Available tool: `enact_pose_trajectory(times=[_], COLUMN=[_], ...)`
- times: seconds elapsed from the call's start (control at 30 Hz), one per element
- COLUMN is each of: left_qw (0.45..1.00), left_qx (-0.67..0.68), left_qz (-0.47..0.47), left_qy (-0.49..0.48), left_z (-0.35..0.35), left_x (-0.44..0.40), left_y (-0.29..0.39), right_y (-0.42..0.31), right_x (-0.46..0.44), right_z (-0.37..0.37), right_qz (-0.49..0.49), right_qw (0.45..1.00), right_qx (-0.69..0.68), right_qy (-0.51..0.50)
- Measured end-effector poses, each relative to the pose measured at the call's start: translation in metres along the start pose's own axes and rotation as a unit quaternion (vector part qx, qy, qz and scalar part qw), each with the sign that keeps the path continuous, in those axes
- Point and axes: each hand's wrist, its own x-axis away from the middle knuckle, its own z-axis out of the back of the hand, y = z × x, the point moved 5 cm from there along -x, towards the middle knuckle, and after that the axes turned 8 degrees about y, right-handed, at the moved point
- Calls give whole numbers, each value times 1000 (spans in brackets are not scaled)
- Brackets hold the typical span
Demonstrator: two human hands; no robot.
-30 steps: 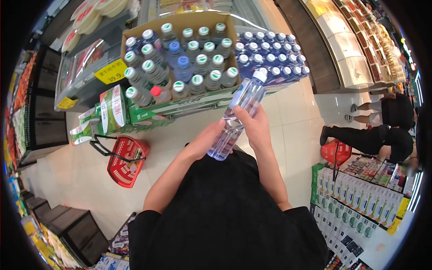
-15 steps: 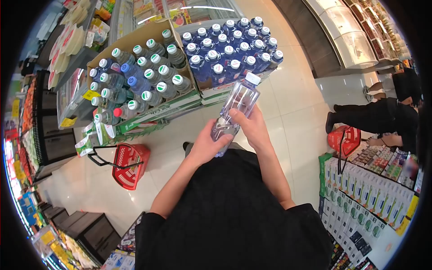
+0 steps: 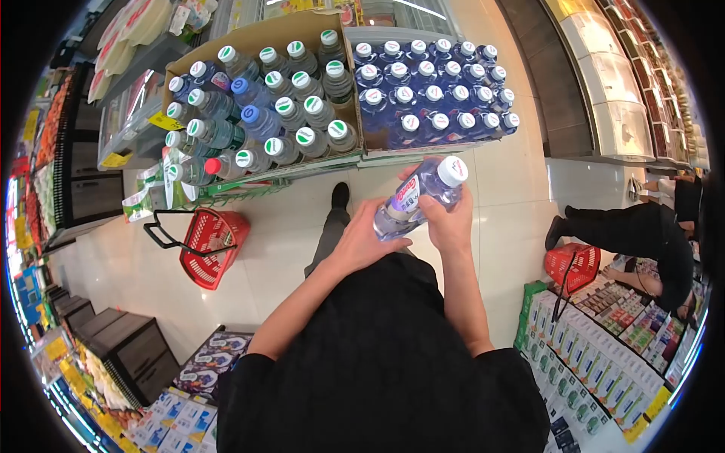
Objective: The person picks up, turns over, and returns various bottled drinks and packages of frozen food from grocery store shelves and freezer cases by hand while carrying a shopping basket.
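Observation:
Between my two hands is a clear plastic drink bottle (image 3: 402, 214) with a white cap and a purple-and-white label with red lettering. It tilts with its cap up and to the right, and the label faces me. My right hand (image 3: 453, 223) grips the upper part, thumb across the front below the cap. My left hand (image 3: 362, 235) is closed around the bottom end; some of its fingers are hidden behind the bottle. Just beyond stands a case of blue-looking bottles (image 3: 434, 92) with white caps, in rows.
Left of that case, an open cardboard box (image 3: 253, 34) holds several bottles, mostly with green-and-white caps. A red shopping basket (image 3: 214, 249) stands on the tiled floor at left. At right, a person in dark clothes (image 3: 627, 235) is beside another red basket (image 3: 572, 268) and stacked boxed goods (image 3: 596, 347).
The bottle has been turned so its label shows toward me, and its cap has moved right and down. My left foot has come into view, and the bottle cases appear shifted right.

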Motion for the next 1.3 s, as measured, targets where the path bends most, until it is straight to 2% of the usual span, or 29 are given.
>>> enact_pose_trajectory(times=[0.03, 0.1, 0.2, 0.27, 0.33, 0.37, 0.4, 0.47, 0.53, 0.6, 0.67, 0.7, 0.73, 0.8, 0.83, 0.9, 1.0, 1.07, 1.13, 1.2, 1.23, 1.3], left_qw=[1000, 986, 992, 986, 982, 976, 975, 957, 942, 924, 934, 939, 938, 866, 866, 819, 790, 791, 795, 820, 819, 855], left_qx=[5, 137, 111, 141, 140, 164, 165, 203, 249, 293, 248, 243, 243, 424, 424, 514, 568, 565, 560, 486, 486, 432], left_qz=[-2, 83, 57, 86, 36, 60, 66, 71, 71, 73, 222, 227, 228, 263, 261, 254, 230, 232, 230, 299, 302, 268], left_qy=[-2, -46, 22, 25, 124, 129, 130, 195, 216, 234, 128, 85, 91, -44, -40, -2, -14, -24, -33, -47, -49, -102], left_z=[2, -3, -2, -6, -1, -6, -12, -18, -29, -29, -22, -21, -16, -20, -23, -29, -28, -25, -23, -27, -28, -28], left_x=[-4, -12, -26, -38, -49, -55, -58, -61, -63, -64, -63, -69, -74, -83, -89, -101, -112, -110, -109, -99, -94, -85], left_y=[-8, -24, -23, -22, -21, -26, -28, -34, -46, -50, -59, -62, -63, -55, -61, -67, -61, -55, -56, -68, -69, -66], right_y=[-5, -12, -24, -31, -39, -40, -40, -40, -43, -45, -47, -48, -46, -36, -28, -21, -8, 2, 7, 12, 10, 4], right_x=[-3, -10, -19, -22, -21, -22, -24, -33, -41, -49, -56, -61, -66, -73, -78, -76, -73, -71, -75, -81, -83, -90], right_z=[-6, -15, -31, -39, -42, -45, -49, -54, -52, -53, -52, -56, -57, -61, -60, -64, -64, -65, -61, -56, -55, -53], right_qz=[28, 61, 104, 112, 190, 184, 179, 150, 130, 194, 202, 216, 215, 206, 209, 216, 210, 236, 213, 208, 205, 170], right_qw=[999, 996, 986, 982, 958, 950, 951, 944, 935, 943, 940, 936, 937, 920, 913, 902, 895, 855, 857, 833, 834, 841], right_qx=[21, 63, 123, 142, 207, 231, 233, 277, 325, 270, 271, 267, 264, 312, 328, 347, 358, 418, 426, 464, 465, 475], right_qy=[-8, -22, -47, -50, 52, 98, 96, 93, 56, -15, -42, -72, -78, -114, -123, -138, -166, -197, -196, -215, -214, -198])
